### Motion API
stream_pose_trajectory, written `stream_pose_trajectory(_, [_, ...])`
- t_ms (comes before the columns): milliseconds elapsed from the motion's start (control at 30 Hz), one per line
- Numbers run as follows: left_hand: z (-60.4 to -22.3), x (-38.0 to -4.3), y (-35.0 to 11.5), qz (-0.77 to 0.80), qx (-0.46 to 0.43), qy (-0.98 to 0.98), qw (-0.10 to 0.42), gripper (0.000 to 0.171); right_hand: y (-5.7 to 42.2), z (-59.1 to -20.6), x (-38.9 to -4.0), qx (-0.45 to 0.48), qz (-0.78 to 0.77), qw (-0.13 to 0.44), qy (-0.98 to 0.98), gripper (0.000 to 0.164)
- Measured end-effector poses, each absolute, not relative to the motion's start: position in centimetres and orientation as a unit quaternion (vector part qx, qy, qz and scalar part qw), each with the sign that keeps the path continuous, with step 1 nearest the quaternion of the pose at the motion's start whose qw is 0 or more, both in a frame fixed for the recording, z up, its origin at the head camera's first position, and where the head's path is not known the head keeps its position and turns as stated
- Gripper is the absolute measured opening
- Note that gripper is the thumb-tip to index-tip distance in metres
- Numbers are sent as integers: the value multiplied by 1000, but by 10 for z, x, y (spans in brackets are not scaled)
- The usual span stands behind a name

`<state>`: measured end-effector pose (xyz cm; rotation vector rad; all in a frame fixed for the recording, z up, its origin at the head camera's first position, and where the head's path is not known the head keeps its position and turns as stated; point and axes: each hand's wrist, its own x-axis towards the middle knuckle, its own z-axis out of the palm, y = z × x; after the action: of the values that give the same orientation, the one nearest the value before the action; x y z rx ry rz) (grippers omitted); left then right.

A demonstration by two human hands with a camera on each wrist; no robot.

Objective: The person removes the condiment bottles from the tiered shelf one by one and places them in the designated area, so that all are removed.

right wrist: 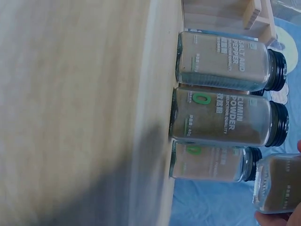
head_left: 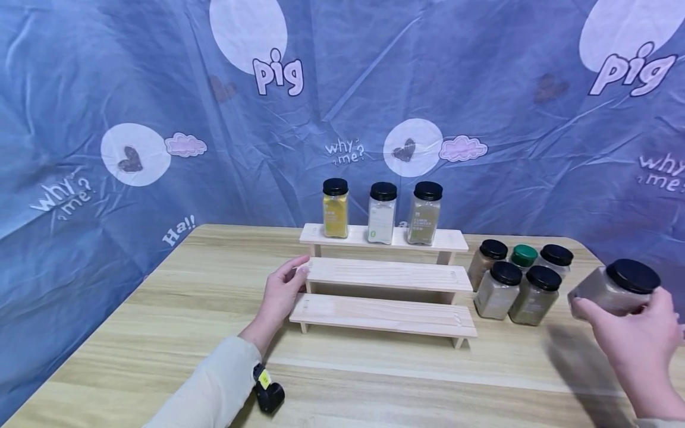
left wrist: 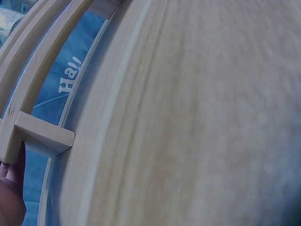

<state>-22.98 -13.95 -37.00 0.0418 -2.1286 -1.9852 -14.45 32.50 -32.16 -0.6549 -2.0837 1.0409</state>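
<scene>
At the near left edge of the wooden table [head_left: 160, 321], a pale sleeve [head_left: 206, 380] runs forward, a small black device [head_left: 270, 395] strapped at its cuff. Across on the near right, the person's right hand [head_left: 639, 339] holds a spice jar [head_left: 602, 294] in the air, thumb on one side and fingers on the other; the jar leans, its black lid up and to the right. The two hands are well apart. Further in stands a three-tier wooden rack [head_left: 385, 273], and the left hand [head_left: 280, 291] grips the left end of its middle tier between thumb and fingers. Just beside the rack's right end, five jars stand upright on the table: a salt and pepper jar [head_left: 497, 294] and a cumin powder jar [head_left: 535, 300] in front, then three behind, the middle one with a green lid [head_left: 523, 255]. On the top tier stand three black-lidded jars, spaced apart: a yellow-filled jar [head_left: 335, 214], a white-filled jar [head_left: 382, 220] and a second cumin powder jar [head_left: 424, 220]. Behind everything hangs a creased blue cloth [head_left: 299, 148] printed with words and hearts.
</scene>
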Motion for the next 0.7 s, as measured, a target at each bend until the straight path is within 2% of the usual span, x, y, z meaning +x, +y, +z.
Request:
stream_pose_trajectory(200, [-370,-230,-140,-677,16,-726,116,30,337,-326,-149,-247,372,277,-851,51])
stream_pose_trajectory(367, [-370,-230,-140,-678,13,-726,114,30,344,-330,-153,-217,361,253,-871,50])
stream_pose_trajectory(567, [-369,-229,-140,-680,14,-724,116,30,345,-334,-156,-196,329,236,-893,75])
stream_pose_trajectory(700, [-368,-228,-139,-678,14,-726,118,29,349,-336,-158,-198,322,212,-901,78])
